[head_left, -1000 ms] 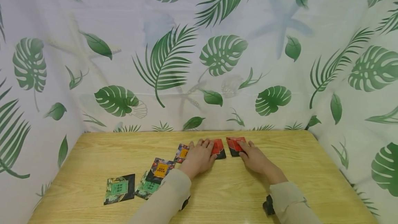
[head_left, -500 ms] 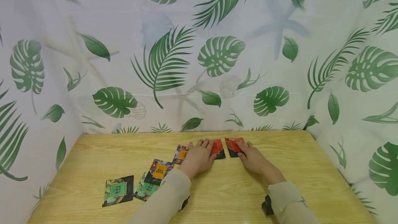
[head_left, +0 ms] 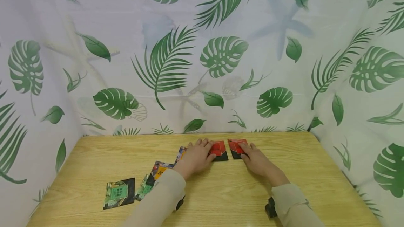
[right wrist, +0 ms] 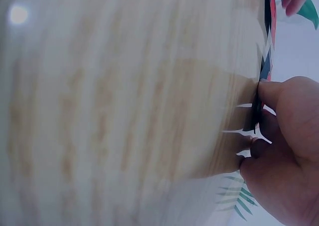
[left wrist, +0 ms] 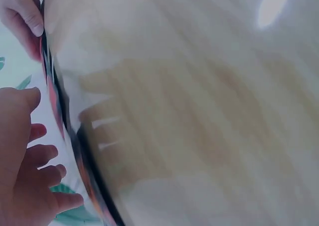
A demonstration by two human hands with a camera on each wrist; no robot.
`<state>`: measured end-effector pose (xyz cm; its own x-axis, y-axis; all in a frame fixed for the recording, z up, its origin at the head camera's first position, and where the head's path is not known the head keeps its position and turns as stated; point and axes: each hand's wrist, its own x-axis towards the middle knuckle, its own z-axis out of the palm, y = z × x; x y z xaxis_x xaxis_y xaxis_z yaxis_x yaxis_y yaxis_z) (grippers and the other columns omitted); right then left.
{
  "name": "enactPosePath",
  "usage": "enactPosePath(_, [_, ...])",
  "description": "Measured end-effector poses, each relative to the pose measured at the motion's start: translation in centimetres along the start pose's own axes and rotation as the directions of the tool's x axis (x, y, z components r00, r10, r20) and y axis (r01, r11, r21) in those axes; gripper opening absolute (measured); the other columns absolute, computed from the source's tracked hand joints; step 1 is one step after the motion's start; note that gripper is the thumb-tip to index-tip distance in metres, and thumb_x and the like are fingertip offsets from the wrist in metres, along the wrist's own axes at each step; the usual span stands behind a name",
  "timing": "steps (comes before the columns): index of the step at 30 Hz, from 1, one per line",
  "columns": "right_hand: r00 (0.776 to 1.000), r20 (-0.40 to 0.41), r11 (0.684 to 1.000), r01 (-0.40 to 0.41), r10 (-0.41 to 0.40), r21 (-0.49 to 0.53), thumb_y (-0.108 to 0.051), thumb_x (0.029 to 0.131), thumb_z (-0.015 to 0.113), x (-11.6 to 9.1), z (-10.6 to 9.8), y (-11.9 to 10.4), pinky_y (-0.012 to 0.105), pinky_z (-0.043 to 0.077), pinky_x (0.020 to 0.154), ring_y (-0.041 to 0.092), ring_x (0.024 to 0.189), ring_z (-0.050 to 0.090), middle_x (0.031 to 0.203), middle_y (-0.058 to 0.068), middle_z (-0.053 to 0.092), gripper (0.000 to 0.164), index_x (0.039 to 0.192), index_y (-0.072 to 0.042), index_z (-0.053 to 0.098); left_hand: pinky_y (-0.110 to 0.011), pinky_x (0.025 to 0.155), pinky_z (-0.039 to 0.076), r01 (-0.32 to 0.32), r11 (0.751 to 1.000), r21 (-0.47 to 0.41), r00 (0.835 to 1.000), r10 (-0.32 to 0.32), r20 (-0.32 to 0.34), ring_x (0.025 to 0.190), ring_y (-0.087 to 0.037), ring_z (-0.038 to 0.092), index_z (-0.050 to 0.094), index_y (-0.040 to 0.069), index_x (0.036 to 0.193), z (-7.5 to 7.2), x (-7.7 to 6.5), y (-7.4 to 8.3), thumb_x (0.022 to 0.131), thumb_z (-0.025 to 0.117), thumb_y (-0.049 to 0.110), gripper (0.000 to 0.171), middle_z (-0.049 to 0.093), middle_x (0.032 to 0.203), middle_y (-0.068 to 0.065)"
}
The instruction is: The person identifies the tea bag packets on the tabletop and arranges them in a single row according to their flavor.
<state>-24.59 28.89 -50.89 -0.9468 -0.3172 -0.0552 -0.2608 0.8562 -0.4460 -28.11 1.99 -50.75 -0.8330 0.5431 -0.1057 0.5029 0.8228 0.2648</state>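
Observation:
At the back of the table lie two flat red-and-black packets side by side, a left one [head_left: 220, 151] and a right one [head_left: 234, 149], with a narrow gap between them. My right hand [head_left: 257, 161] rests its fingertips on the right packet. My left hand [head_left: 196, 156] is over the left edge of the other red packet; in the left wrist view its loosely bent fingers [left wrist: 44, 155] hover off the surface with nothing in them. Left of that hand is a dark packet with an orange label [head_left: 180, 153], partly hidden behind it.
Nearer, another orange-label packet [head_left: 157, 171] overlaps a green-label packet [head_left: 142, 191], both partly covered by my left sleeve. A second green-label packet [head_left: 118, 192] lies farther left. A leaf-print cloth [head_left: 221, 115] stands behind the wooden table [head_left: 233, 195].
My left hand has shifted left and a little up, uncovering more of the left red packet and covering more of the orange-label ones. My right hand has stayed on its packet.

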Motion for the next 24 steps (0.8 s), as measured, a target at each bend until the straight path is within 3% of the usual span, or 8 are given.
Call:
enactPosePath(7, [1.0,-0.005,1.0,0.012,-0.012,0.001,-0.01,0.111,0.05,0.0,-0.3,-0.4,0.076,0.027,0.119,0.065,0.149,0.026,0.159,0.038,0.039,0.052,0.156,0.011,0.04,-0.066,0.124,0.033,-0.043,0.999,0.032,0.998,0.044,-0.036,0.157,-0.04,0.035,0.04,0.014,0.164,-1.6,-2.1,-2.4,0.112,0.049,0.046,0.062,0.038,0.17,-0.015])
enactPosePath(14, [1.0,-0.005,1.0,0.018,-0.018,-0.003,-0.011,0.11,0.051,0.1,-0.2,-0.3,0.076,0.027,0.119,0.065,0.149,0.026,0.159,0.038,0.04,0.052,0.156,0.011,0.04,-0.069,0.122,0.034,-0.042,0.998,0.05,0.998,0.044,-0.042,0.156,-0.042,0.037,0.046,0.018,0.162,-1.9,-4.2,-4.7,0.109,0.054,0.046,0.06,0.042,0.168,-0.014])
enactPosePath(24, [1.0,-0.012,1.0,0.01,-0.01,-0.007,-0.012,0.111,0.05,0.1,0.3,0.2,0.076,0.028,0.119,0.065,0.149,0.026,0.16,0.036,0.039,0.053,0.158,0.009,0.039,-0.07,0.117,0.04,-0.053,0.998,0.04,0.997,0.055,-0.057,0.148,-0.046,0.047,0.049,0.014,0.159,-1.8,-6.6,-5.9,0.108,0.057,0.047,0.061,0.05,0.161,-0.017])
